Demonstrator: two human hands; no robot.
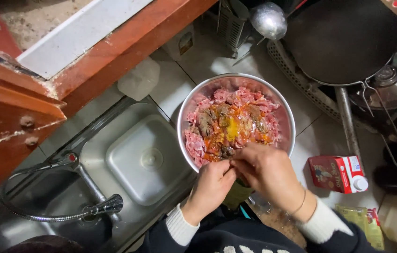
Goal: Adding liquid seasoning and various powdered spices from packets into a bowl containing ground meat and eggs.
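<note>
Both hands are meeting at the near rim of the round steel bowl (pixel 285 117) of pink raw meat and orange-brown spices (pixel 229 126). The left hand (pixel 212 185) and right hand (pixel 266 171) are pinching, fingertips together; what they grip is hidden. A red carton (pixel 336 173) is standing right of the bowl, a steel sink (pixel 128 140) left of it.

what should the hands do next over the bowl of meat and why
Probably finish opening or emptying the small item pinched between the left hand and right hand; what it is can't be told. Both meet at the near rim of the steel bowl, where spices lie unmixed on the raw meat.
</note>
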